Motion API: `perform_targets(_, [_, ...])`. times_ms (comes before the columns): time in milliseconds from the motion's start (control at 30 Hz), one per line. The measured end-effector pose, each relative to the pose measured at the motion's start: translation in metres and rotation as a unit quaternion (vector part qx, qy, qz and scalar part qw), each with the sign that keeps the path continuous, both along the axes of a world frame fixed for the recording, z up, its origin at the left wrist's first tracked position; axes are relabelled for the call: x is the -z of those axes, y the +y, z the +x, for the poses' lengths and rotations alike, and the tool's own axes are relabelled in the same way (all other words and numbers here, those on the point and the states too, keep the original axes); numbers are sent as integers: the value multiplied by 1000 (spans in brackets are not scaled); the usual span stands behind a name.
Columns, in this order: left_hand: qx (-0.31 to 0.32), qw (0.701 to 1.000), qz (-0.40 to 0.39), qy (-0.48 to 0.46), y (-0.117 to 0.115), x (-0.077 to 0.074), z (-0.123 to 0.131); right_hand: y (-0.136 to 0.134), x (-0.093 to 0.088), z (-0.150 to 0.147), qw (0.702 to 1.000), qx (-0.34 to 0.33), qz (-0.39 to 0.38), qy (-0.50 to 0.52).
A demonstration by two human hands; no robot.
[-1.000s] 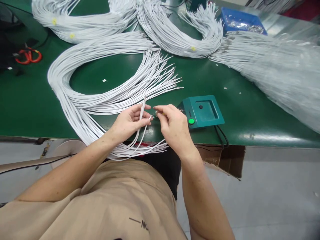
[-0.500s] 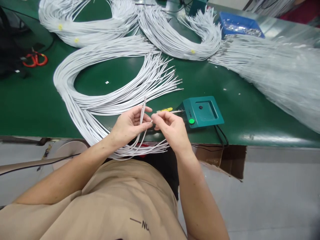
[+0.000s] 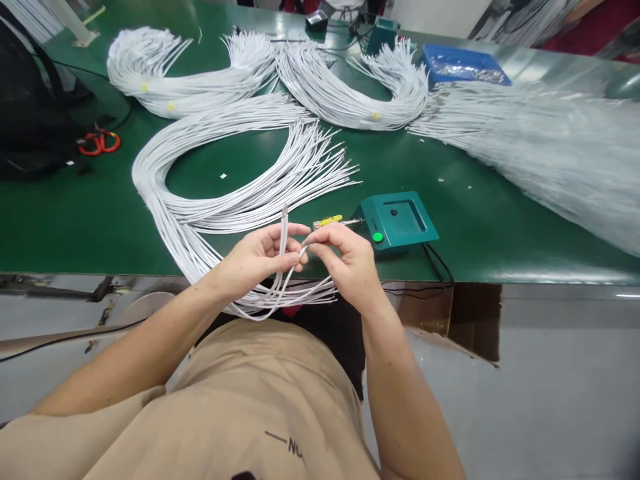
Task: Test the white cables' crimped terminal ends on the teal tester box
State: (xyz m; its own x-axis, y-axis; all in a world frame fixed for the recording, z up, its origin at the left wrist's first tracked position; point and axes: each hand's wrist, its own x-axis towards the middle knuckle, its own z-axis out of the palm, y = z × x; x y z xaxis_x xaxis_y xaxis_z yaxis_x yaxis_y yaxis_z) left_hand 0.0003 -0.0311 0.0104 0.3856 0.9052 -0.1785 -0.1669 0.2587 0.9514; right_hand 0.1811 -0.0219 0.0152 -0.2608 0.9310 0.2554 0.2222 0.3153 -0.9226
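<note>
My left hand [image 3: 260, 257] is closed around a few thin white cables [image 3: 284, 230] whose ends stick up past my fingers. My right hand [image 3: 345, 263] pinches the tip of one of those cables just right of my left thumb. Both hands hover over the front edge of the green table [image 3: 60, 213]. A big looped bundle of white cables [image 3: 200, 193] lies behind my left hand and trails down over the edge. A small teal box with a green button [image 3: 397, 223] sits just right of my right hand, with a yellow-handled probe [image 3: 331, 221] lying beside it.
More tied white cable bundles [image 3: 330, 93] lie across the back of the table. A heap of bagged cables [image 3: 560, 153] fills the right side. A blue tray [image 3: 463, 67] stands at the back right, red-handled scissors [image 3: 97, 142] at the left. Black leads [image 3: 437, 267] run off the teal box.
My right hand has moved left from the teal box to meet my left hand at the cable tip, uncovering the yellow-handled probe. The view has tilted, showing more of the table's far side.
</note>
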Motion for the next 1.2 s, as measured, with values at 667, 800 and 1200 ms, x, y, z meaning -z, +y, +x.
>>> perform_targets(667, [-64,989,93,99,-15,-12,4,-25,-2,-14,996,82,-24,37])
perform_targets(800, [-62,997,-52,-17,-13,-14,2,-30,5,-15,987,105,112,-51])
perform_targets(1200, [-107,994,22,9,-8,-7,4,-21,6,-19,993,114,6,34])
